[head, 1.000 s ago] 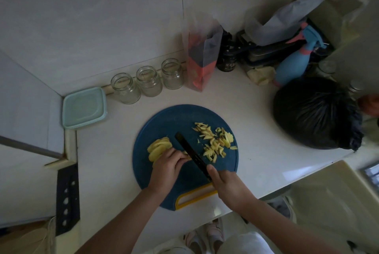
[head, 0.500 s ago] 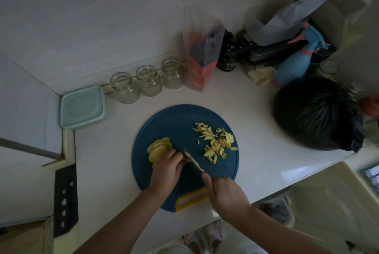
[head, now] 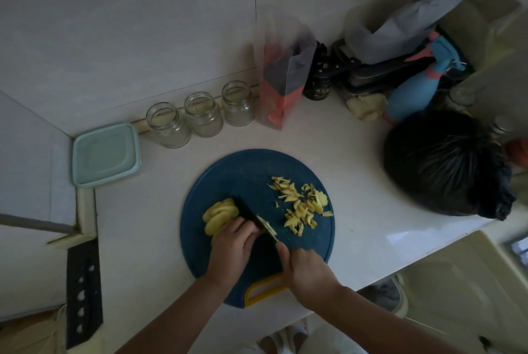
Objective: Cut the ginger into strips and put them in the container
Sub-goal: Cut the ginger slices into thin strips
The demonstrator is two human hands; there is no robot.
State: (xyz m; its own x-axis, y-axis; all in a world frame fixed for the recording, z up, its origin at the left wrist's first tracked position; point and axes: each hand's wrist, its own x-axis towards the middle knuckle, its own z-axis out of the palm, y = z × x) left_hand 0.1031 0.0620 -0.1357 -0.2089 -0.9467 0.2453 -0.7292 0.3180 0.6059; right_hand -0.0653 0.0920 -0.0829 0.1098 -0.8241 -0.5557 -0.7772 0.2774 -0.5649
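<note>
Closest to me, the right hand (head: 307, 273) has its fingers closed round the handle of the knife (head: 248, 214), one digit reaching forward toward the blade. The left hand (head: 233, 242) sits just beside it, fingers curled and bunched together, tips pinning the near end of the ginger slices (head: 218, 213). The dark blade lies across that fanned stack, so I reckon this is another cut in a run of them, roughly halfway through the pile. To do it well I'd say tuck those fingertips back behind the knuckles, let the blade ride against the knuckles, and take thin, even cuts straight down so the stack doesn't slide apart. Further over on the blue cutting board (head: 245, 173) the finished strips (head: 303, 205) lie in a loose heap, well apart from the slices. Beyond the board's far left edge, the pale green container (head: 104, 153) waits on the counter with no ginger showing in it, and three glass jars (head: 203, 113) stand behind.
</note>
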